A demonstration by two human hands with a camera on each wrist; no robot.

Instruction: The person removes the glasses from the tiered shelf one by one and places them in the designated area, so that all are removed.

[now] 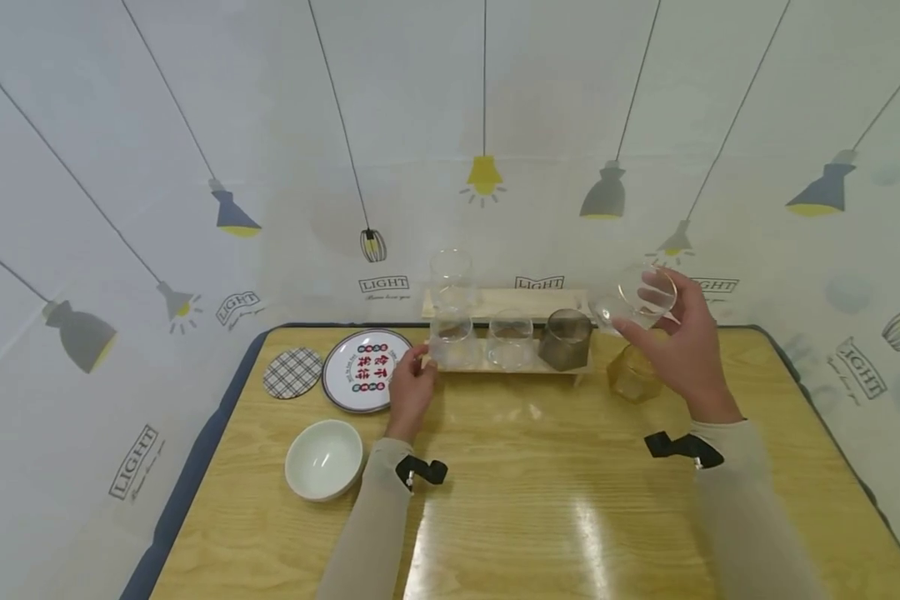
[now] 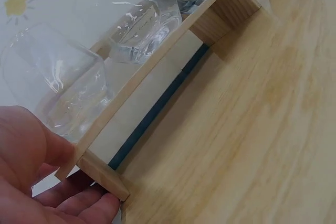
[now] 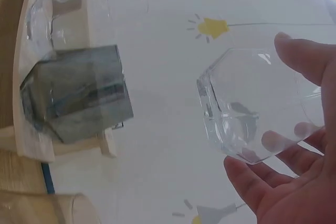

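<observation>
My left hand [image 1: 412, 387] grips the left end of a two-tier wooden rack [image 2: 113, 106], thumb by the shelf and fingers curled around the end leg. Raised above the rack's right end, my right hand [image 1: 690, 350] holds a clear faceted glass [image 3: 247, 98], tilted, between thumb and fingers. On the lower shelf stand two clear glasses, one at the left [image 1: 452, 340] and one in the middle [image 1: 510, 342], with a smoky grey glass [image 1: 566, 343] at the right. Another clear glass [image 1: 451, 271] stands on the upper shelf's left end.
An amber glass [image 1: 630, 377] stands on the table right of the rack, below my right hand. To the left are a checked round coaster [image 1: 292, 372], a white plate [image 1: 341, 375] with printed characters and a white bowl [image 1: 324, 460]. A printed wall covering [image 1: 420, 192] rises behind the table.
</observation>
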